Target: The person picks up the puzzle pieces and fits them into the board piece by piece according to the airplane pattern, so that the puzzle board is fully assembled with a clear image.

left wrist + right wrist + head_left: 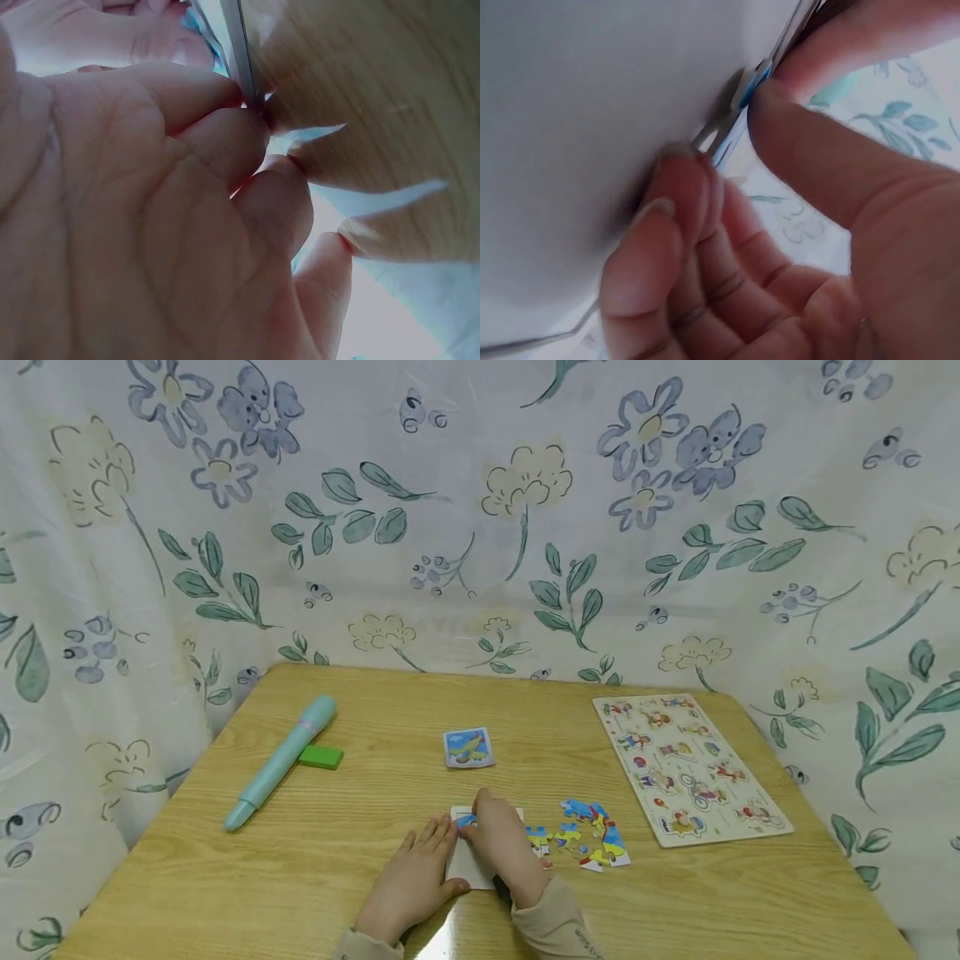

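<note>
Board point(471, 864), white, rectangular, right hand point(504, 842) on jigsaw piece point(465, 819)

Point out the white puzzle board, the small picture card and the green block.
White puzzle board point(468, 862): head view, bare white surface.
Small picture card point(468, 748): head view, middle of printed face.
Green block point(322, 757): head view, top face.

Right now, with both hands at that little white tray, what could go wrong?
The right hand might sweep the loose puzzle pieces lying close beside it. The blue piece at its fingertips could go in crooked or slip. And the white tray might slide if the left hand at its edge lifts.
</note>
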Action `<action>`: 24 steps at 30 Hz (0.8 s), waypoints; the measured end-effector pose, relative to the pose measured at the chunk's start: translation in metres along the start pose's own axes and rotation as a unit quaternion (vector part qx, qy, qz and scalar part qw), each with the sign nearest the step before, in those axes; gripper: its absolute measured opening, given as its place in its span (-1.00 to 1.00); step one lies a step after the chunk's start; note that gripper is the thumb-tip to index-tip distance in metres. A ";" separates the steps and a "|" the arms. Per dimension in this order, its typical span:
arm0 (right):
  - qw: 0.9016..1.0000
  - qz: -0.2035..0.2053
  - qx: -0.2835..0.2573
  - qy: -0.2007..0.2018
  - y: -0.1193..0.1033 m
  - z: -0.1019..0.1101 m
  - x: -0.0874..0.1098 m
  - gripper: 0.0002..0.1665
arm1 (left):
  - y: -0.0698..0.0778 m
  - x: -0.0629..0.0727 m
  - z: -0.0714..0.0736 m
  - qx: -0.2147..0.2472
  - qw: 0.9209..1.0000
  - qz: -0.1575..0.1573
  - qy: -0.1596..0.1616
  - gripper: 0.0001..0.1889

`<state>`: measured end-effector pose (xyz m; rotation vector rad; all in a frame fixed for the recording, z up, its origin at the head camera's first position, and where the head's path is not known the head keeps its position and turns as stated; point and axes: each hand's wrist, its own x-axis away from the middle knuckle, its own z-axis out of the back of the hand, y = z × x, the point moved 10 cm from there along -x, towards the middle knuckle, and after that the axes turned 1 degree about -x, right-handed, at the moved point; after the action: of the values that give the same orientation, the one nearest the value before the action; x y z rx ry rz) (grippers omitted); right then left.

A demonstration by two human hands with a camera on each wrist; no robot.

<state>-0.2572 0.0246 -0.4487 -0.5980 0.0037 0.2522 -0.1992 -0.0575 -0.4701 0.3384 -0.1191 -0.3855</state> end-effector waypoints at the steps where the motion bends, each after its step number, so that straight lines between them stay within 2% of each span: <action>1: 1.000 -0.009 0.004 0.005 0.000 0.000 0.000 -0.66 | 0.000 0.000 0.000 0.000 1.000 -0.001 0.001 -0.14; 6: 0.999 -0.038 0.011 0.020 0.004 -0.001 -0.002 -0.63 | 0.003 0.000 0.000 -0.001 1.000 -0.003 0.001 -0.15; 9: 0.999 -0.028 -0.001 0.017 0.004 -0.002 -0.003 -0.65 | 0.003 0.000 0.000 -0.003 1.000 -0.002 0.000 -0.15; 15: 0.999 0.002 -0.034 -0.024 0.002 -0.005 -0.003 -0.64 | 0.003 0.002 0.000 0.000 1.000 -0.002 -0.004 -0.16; 20: 0.999 0.005 -0.044 -0.029 0.001 -0.008 -0.005 -0.64 | 0.000 0.002 0.000 0.004 1.000 0.005 -0.005 -0.16; 22: 0.997 0.005 -0.062 -0.045 0.004 -0.009 -0.005 -0.63 | 0.000 0.002 0.000 0.004 1.000 0.005 -0.004 -0.16; 24: 0.992 0.007 -0.104 -0.077 0.009 -0.009 -0.006 -0.60 | 0.000 0.002 0.000 0.000 1.000 0.003 -0.002 -0.16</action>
<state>-0.2645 0.0253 -0.4602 -0.7843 -0.1681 0.3145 -0.1977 -0.0578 -0.4697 0.3380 -0.1249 -0.3800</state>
